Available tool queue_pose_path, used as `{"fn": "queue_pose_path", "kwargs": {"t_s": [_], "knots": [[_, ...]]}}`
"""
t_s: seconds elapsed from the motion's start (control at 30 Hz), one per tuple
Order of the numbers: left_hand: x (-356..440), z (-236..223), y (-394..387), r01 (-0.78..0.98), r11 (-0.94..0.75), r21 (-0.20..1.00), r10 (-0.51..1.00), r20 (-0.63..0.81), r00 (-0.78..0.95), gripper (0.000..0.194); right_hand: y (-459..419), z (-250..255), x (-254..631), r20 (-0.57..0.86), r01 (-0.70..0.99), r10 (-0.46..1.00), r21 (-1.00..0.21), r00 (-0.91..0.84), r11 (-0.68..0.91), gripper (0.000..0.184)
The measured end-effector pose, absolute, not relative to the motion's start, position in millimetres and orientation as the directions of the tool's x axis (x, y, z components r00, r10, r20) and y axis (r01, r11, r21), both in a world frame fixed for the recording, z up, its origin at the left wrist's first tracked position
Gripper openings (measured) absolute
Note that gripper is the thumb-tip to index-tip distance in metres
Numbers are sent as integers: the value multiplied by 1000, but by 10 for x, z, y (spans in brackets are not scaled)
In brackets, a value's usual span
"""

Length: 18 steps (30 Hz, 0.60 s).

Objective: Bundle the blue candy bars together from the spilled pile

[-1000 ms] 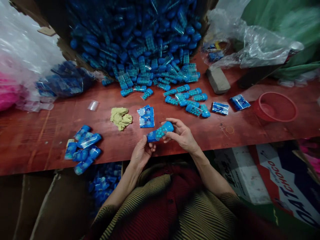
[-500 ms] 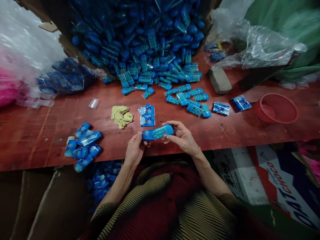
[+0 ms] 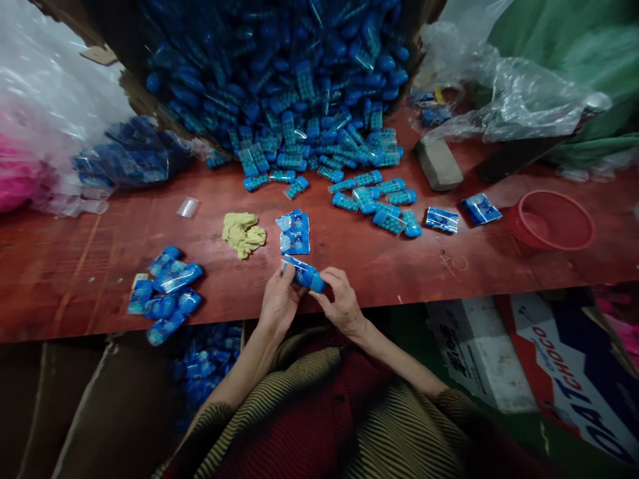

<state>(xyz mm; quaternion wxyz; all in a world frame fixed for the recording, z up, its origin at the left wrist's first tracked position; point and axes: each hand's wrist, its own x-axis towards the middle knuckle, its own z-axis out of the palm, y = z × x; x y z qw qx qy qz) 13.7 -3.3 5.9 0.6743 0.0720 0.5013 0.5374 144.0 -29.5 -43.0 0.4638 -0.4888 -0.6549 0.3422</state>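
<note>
A small candy bottle (image 3: 316, 282) with a rounded blue cap sits mostly inside a shiny blue printed sleeve (image 3: 301, 271), tilted down to the right above the table's front edge. My left hand (image 3: 279, 297) is closed on the sleeve end, thumb on top. The fingers of my right hand (image 3: 342, 299) pinch the cap end. Just beyond them lie flat blue printed sleeves (image 3: 294, 233). A lump of yellow putty-like material (image 3: 243, 234) is to their left. Several sleeved bottles (image 3: 170, 289) form a small pile at the left front edge.
A torn carton at the back spills many blue-capped bottles (image 3: 299, 143) onto the red table (image 3: 379, 266). To the right are a grey block (image 3: 438, 163), sleeve stacks (image 3: 442, 219) and a red basket (image 3: 519, 226). Plastic bags (image 3: 539, 93) crowd both back corners.
The bottle has slid into the sleeve, covering the turquoise balls seen before. My right hand has moved left and slightly down, closer to my left hand, and the bottle now tilts.
</note>
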Motion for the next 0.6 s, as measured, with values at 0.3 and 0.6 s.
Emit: {"fn": "queue_pose_path", "kwargs": {"t_s": [0.3,0.6], "knots": [[58,82,28,-676,588,445,677,-728,111,11,-316,-278,1436,-48,-117,980,-991,-195,-72,27],[10,21,20,-652,558,514,805,-527,273,20,-249,-383,1454,52,-20,996,-999,-73,50,51]]}}
